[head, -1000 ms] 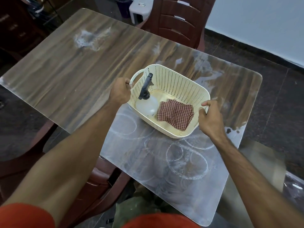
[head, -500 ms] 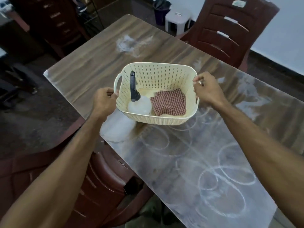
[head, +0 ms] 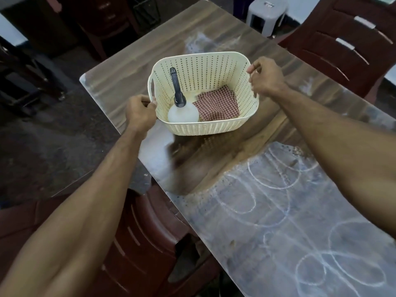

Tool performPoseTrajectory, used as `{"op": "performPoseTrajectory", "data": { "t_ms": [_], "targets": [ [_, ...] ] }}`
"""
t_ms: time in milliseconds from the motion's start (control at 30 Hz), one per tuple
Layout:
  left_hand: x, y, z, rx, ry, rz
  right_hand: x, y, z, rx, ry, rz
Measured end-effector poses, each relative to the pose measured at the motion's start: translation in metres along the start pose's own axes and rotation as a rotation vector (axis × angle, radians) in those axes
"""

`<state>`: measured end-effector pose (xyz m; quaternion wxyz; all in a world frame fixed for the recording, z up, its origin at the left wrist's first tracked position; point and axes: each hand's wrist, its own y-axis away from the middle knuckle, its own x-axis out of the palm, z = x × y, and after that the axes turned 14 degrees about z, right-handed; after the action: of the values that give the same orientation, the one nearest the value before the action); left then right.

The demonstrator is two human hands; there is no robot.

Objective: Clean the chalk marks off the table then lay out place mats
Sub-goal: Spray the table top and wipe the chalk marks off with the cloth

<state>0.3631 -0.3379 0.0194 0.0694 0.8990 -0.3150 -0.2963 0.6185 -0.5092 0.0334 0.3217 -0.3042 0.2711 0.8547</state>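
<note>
Both hands, left hand (head: 140, 113) and right hand (head: 266, 77), gripped the cream basket (head: 205, 127) near the table's (head: 120, 82) far-left corner; spray bottle (head: 182, 110) and checkered cloth (head: 218, 105) lay inside.

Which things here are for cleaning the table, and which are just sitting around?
For the job:
basket, held by left hand and right hand
spray bottle
checked cloth
chalk marks
table

Just around:
brown chairs
grey stool
</note>
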Motion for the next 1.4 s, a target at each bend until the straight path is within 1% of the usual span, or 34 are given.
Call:
{"op": "performPoseTrajectory", "data": {
  "t_ms": [300,500,533,600,667,700,733,767,800,833,900,967,1033,1100,1233,1400],
  "targets": [
    [0.004,-0.011,0.009,-0.055,0.055,0.024,0.011,-0.016,-0.002,-0.030,0.038,-0.047],
    [0.002,-0.014,0.011,-0.059,0.077,0.033,0.012,-0.015,-0.001,-0.006,0.076,-0.047],
    [0.002,-0.013,0.010,-0.045,0.045,0.006,0.012,-0.015,0.000,-0.005,0.120,-0.047],
    [0.001,-0.006,0.008,0.038,-0.103,-0.106,0.013,-0.013,0.001,-0.046,0.277,-0.078],
    [0.005,0.006,0.004,0.198,-0.234,-0.191,0.017,-0.006,0.005,-0.171,0.463,-0.160],
    [0.010,0.013,0.002,0.282,-0.261,-0.188,0.021,-0.001,0.009,-0.248,0.509,-0.183],
    [0.016,0.020,0.000,0.349,-0.264,-0.155,0.026,0.002,0.014,-0.312,0.527,-0.158],
    [0.023,0.024,-0.001,0.388,-0.252,-0.104,0.033,0.004,0.018,-0.360,0.534,-0.081],
    [0.030,0.025,-0.002,0.385,-0.233,-0.046,0.041,0.003,0.020,-0.379,0.551,0.036],
    [0.035,0.024,-0.005,0.337,-0.210,0.020,0.049,0.002,0.022,-0.368,0.580,0.169],
    [0.041,0.013,-0.010,0.169,-0.169,0.172,0.064,-0.004,0.023,-0.304,0.625,0.387],
    [0.042,-0.001,-0.014,0.066,-0.212,0.295,0.077,-0.013,0.022,-0.244,0.636,0.511],
    [0.041,-0.015,-0.017,0.039,-0.279,0.371,0.085,-0.024,0.021,-0.215,0.654,0.562],
    [0.042,-0.026,-0.019,0.045,-0.315,0.394,0.090,-0.035,0.021,-0.196,0.664,0.581],
    [0.046,-0.035,-0.015,0.085,-0.296,0.388,0.098,-0.050,0.020,-0.183,0.724,0.609],
    [0.049,-0.039,-0.007,0.117,-0.269,0.350,0.112,-0.059,0.023,-0.233,0.942,0.666]
  ]
}}
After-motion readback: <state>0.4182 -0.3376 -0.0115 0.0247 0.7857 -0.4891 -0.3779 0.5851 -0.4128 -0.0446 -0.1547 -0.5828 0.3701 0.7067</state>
